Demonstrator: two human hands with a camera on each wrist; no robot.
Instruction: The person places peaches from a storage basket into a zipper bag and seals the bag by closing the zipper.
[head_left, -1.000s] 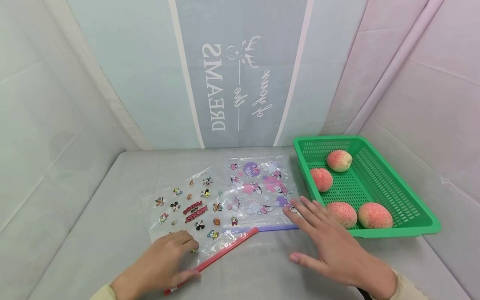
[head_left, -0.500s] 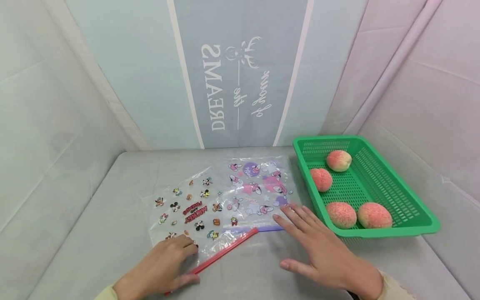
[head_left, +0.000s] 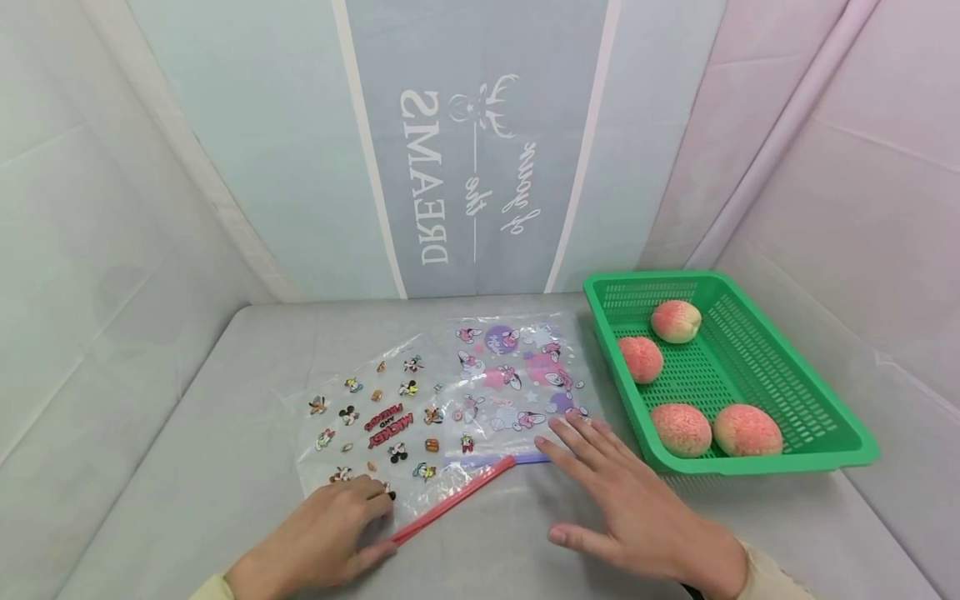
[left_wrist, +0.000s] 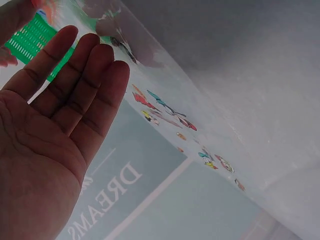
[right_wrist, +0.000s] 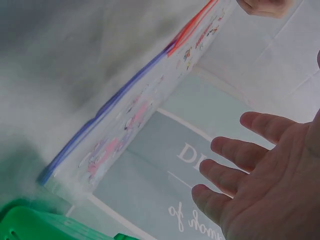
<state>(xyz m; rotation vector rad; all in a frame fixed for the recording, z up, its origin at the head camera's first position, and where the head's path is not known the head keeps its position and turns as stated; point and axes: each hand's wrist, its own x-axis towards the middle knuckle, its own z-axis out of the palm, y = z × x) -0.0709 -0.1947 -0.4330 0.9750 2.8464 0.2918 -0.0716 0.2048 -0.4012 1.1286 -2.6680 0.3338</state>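
Note:
A clear zip bag with a red zip strip and small cartoon figures (head_left: 390,425) lies flat on the table at left. Its corner overlaps a second clear bag with pink and purple prints (head_left: 510,375) and a blue-purple strip. My left hand (head_left: 322,533) is over the lower left of the red-strip bag, thumb by its strip; the left wrist view shows the palm (left_wrist: 55,130) bare and fingers fairly straight. Near the right end of the purple strip, my right hand (head_left: 637,517) hovers with fingers spread, and its palm (right_wrist: 270,180) holds nothing in the right wrist view.
At right stands a green plastic basket (head_left: 802,367) with several peaches inside, two of them, a left one (head_left: 681,430) and a right one (head_left: 748,431), near its front wall. Pale cloth walls enclose the grey table (head_left: 187,467); the back one carries mirrored lettering (head_left: 427,175).
My right hand has drifted left and slightly down, away from the basket toward the purple strip. The left hand has barely moved; bags and peaches lie as before.

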